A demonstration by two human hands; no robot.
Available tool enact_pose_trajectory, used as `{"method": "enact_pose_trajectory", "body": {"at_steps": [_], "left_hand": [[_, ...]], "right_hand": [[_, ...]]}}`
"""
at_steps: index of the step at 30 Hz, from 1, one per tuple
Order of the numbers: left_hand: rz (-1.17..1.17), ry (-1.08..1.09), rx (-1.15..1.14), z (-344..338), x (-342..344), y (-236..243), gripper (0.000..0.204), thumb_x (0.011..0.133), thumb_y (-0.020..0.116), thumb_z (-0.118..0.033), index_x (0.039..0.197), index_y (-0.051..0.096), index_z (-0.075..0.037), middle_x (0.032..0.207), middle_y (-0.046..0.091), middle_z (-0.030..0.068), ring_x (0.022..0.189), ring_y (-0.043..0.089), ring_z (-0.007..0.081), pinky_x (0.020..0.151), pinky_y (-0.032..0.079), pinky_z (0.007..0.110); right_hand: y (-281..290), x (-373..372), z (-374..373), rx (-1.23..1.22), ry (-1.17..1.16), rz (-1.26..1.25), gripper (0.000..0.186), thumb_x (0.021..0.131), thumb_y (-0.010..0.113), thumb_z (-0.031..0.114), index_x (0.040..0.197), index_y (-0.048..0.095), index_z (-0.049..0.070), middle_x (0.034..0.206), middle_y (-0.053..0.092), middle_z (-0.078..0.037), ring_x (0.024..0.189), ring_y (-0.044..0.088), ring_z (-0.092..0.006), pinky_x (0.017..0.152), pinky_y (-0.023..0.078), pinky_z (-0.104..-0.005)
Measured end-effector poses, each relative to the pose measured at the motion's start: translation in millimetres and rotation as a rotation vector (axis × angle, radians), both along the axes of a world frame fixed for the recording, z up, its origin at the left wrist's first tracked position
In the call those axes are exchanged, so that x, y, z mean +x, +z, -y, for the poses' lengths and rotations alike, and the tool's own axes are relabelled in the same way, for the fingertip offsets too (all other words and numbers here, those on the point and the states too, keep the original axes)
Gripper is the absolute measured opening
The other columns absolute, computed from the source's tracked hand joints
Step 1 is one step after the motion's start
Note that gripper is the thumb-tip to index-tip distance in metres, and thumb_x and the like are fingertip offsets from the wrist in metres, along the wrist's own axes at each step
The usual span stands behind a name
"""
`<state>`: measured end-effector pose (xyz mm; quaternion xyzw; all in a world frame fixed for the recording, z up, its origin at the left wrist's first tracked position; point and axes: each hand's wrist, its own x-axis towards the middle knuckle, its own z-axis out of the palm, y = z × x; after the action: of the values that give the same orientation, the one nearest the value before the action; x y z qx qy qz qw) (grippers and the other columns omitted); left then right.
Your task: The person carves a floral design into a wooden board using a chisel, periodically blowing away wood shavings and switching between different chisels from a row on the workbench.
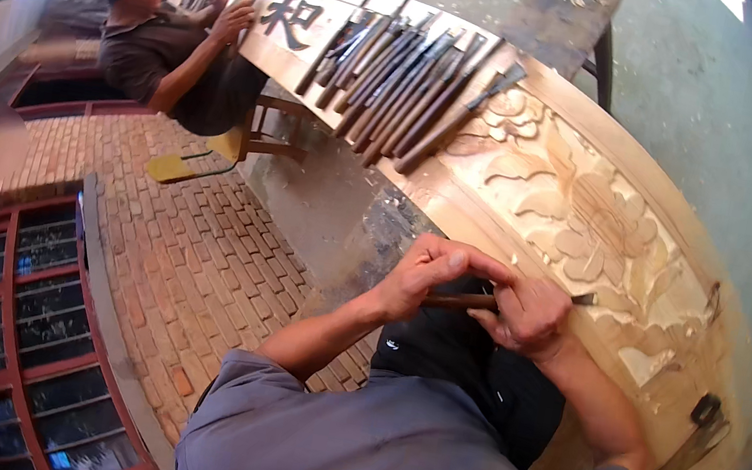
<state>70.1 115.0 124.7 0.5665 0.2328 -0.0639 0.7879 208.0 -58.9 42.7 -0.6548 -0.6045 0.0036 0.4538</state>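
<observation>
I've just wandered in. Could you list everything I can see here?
Wooden board: one, pale, carved with flowers, centre to right
Chisels: over ten, brown handles, rowed on the board
Written character: one, black, beyond the chisels
Loose tool: one, dark-ended, kind unclear, far right
Co-worker: one, dark top, upper left
Chair: one, brown, near the co-worker
Yellow seat: one, left of the chair
Window: one large, red-framed, lower left
Bricks: many, reddish-brown, left
Held chisel: one, brown handle, in the right hand
Shirt: one, grey, bottom
Trousers: one pair, black, below the hands
Left hand: one, bare, by the handle; grip unclear
Right hand: one, bare, gripping the handle
</observation>
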Motion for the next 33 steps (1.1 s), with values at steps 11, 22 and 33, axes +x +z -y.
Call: {"method": "enact_pose_trajectory", "body": {"at_steps": [11, 22, 33], "left_hand": [[-0.050, -0.017, -0.044, -10.9, -2.1, -27.7, 0.100, 0.108, 0.034, -0.075, 0.135, 0.063, 0.017, 0.140, 0.066, 0.0349, 0.136, 0.062, 0.0431, 0.123, 0.041, 0.054], [-0.002, -0.098, -0.088, -16.1, 3.6, -42.6, 0.093, 0.111, 0.030, -0.071, 0.124, 0.071, 0.012, 0.138, 0.067, 0.0352, 0.133, 0.063, 0.0434, 0.118, 0.044, 0.053], [-0.032, -0.018, 0.032, 8.8, -24.5, -24.5, 0.092, 0.107, 0.045, -0.072, 0.142, 0.061, 0.011, 0.141, 0.067, 0.0281, 0.131, 0.065, 0.0385, 0.111, 0.050, 0.051]], "right_hand": [[-40.3, -10.9, 6.2, 0.039, 0.020, -0.136, 0.045, 0.075, 0.089, 0.041, 0.078, 0.053, 0.013, 0.069, 0.056, -0.004, 0.059, 0.063, -0.0228, 0.051, 0.049, -0.0360], [-39.9, -5.5, 5.1, 0.153, -0.053, -0.272, 0.040, 0.075, 0.089, 0.040, 0.076, 0.058, 0.014, 0.068, 0.059, -0.003, 0.058, 0.064, -0.0231, 0.051, 0.050, -0.0355], [-28.5, -4.9, 9.8, 0.173, 0.061, -0.262, 0.045, 0.079, 0.087, 0.044, 0.077, 0.055, 0.013, 0.069, 0.057, -0.003, 0.059, 0.065, -0.0221, 0.051, 0.050, -0.0362]]}}
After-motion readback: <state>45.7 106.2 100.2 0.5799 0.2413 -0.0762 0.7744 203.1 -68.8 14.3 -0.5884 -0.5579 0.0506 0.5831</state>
